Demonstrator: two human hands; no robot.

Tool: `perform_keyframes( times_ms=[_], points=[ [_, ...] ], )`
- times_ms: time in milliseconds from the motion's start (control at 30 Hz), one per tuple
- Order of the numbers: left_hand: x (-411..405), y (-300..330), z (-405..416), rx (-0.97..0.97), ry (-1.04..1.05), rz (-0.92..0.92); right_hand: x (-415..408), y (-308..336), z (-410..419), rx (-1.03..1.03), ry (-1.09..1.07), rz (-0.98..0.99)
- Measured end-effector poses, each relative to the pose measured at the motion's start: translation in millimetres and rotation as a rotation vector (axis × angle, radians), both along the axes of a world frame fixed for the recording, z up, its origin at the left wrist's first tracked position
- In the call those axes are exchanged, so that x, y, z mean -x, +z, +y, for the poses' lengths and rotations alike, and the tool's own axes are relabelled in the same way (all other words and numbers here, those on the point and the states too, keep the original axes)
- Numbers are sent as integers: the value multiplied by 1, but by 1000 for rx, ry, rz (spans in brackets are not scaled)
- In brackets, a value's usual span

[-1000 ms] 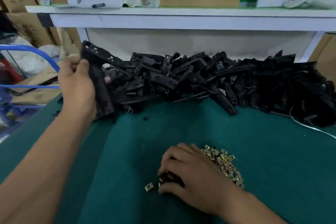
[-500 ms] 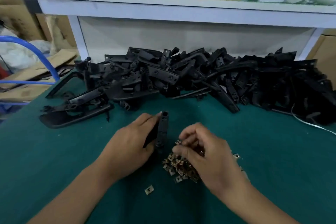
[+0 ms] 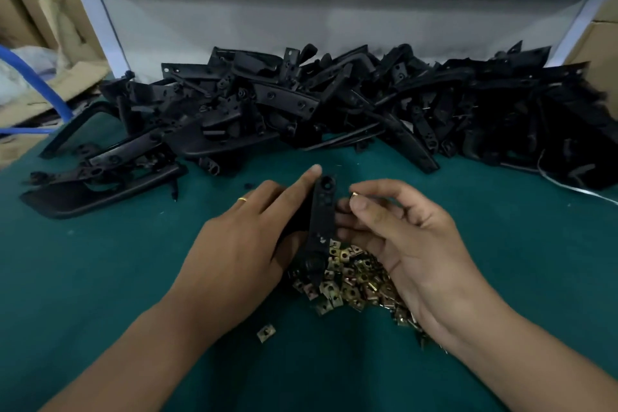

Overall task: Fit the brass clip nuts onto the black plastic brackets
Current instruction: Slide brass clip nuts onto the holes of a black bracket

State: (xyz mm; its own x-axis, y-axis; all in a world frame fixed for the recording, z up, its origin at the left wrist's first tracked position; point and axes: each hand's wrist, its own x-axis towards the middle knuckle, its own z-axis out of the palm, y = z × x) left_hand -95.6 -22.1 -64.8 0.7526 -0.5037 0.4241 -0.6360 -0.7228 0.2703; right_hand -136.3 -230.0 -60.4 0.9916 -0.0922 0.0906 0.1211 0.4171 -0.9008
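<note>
My left hand [image 3: 244,244] holds a black plastic bracket [image 3: 322,217] upright over the green table, its round-holed end pointing away from me. Just to its right, my right hand [image 3: 401,237] pinches one brass clip nut [image 3: 353,194] between thumb and forefinger, close to the bracket's upper part. Under both hands lies a heap of brass clip nuts [image 3: 354,281]. A single nut [image 3: 266,333] lies apart on the cloth near my left wrist. A long pile of black brackets [image 3: 334,104] runs across the back of the table.
The table is covered in green cloth [image 3: 100,278]. A larger black handle-shaped part [image 3: 100,191] lies at the left. A white shelf frame [image 3: 100,20] stands behind the pile, a blue tube [image 3: 36,84] at far left, and a white wire [image 3: 568,184] at the right.
My left hand took a bracket from the pile and brought it to the nuts. My right hand lifted from the heap with one nut pinched. The camera has tilted down and closer.
</note>
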Motion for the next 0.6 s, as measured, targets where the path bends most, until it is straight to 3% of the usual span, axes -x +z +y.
perform_keyframes(
  times_ms=[600],
  points=[
    [4, -1, -8, 17, 46, -34, 6, 5, 8, -63, 7, 101]
  ],
)
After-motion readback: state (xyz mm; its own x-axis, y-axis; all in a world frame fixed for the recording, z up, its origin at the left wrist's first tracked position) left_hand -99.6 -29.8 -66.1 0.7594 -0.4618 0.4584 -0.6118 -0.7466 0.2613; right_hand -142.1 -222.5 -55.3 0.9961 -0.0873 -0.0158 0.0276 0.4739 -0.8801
